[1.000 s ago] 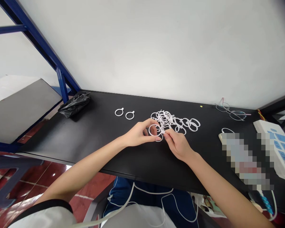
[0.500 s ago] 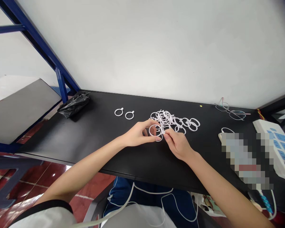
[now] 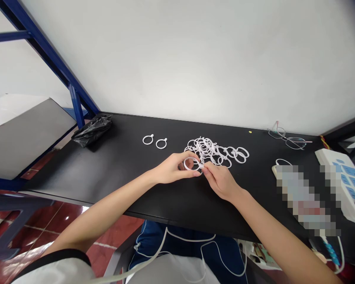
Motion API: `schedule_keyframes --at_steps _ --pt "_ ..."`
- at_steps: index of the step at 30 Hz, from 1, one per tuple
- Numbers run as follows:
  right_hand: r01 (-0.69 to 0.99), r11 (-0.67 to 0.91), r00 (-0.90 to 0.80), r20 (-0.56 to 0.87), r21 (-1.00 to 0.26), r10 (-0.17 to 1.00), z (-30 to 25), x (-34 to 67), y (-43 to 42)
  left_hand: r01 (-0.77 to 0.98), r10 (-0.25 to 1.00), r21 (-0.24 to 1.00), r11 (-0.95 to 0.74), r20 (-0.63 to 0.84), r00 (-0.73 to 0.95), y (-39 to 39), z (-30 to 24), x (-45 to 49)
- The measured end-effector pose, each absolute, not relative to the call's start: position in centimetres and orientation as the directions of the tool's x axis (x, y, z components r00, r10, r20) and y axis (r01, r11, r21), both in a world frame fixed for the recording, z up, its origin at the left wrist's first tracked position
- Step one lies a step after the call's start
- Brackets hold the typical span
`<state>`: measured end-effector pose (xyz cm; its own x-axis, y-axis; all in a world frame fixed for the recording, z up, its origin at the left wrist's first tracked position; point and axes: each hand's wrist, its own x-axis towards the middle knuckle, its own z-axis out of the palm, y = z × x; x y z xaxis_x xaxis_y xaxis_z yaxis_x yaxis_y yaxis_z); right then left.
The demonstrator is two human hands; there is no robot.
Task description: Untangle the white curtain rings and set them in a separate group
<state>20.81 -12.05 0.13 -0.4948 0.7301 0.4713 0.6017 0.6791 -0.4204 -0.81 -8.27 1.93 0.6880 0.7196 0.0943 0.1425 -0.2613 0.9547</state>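
Between my hands is a white ring with a small tab (image 3: 184, 164), raised just in front of the pile. My left hand (image 3: 177, 167) curls around it, thumb below and fingers above. At the ring's right side, my right hand (image 3: 220, 179) pinches the small tab between thumb and forefinger. Just behind lies a tangled pile of similar white rings (image 3: 207, 146) on the black table (image 3: 121, 157). Two single rings, a left one (image 3: 143, 142) and a right one (image 3: 157, 146), lie apart from the pile, side by side.
A crumpled black plastic bag (image 3: 93, 130) sits at the table's left end. To the right are eyeglasses (image 3: 296, 142), a pixelated phone (image 3: 301, 197) with a cable, and a white power strip (image 3: 346, 181). A white wall (image 3: 195, 71) rises behind the table.
The ring in my hands has shifted slightly to the left and tilted a little. My hands have hardly moved; the pile and the two single rings stay where they were.
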Motion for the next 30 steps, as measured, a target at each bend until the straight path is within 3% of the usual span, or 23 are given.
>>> schedule_keyframes --at_steps 12,30 --pt "0.597 0.670 -0.506 0.441 -0.441 0.741 -0.04 20.91 -12.08 0.194 0.642 0.922 -0.336 0.073 0.763 -8.64 2.41 -0.94" --pt "0.531 0.677 -0.539 0.414 -0.509 0.734 -0.14 21.01 -12.18 0.170 0.642 0.916 -0.364 0.115 0.758 -8.82 1.85 -0.96"
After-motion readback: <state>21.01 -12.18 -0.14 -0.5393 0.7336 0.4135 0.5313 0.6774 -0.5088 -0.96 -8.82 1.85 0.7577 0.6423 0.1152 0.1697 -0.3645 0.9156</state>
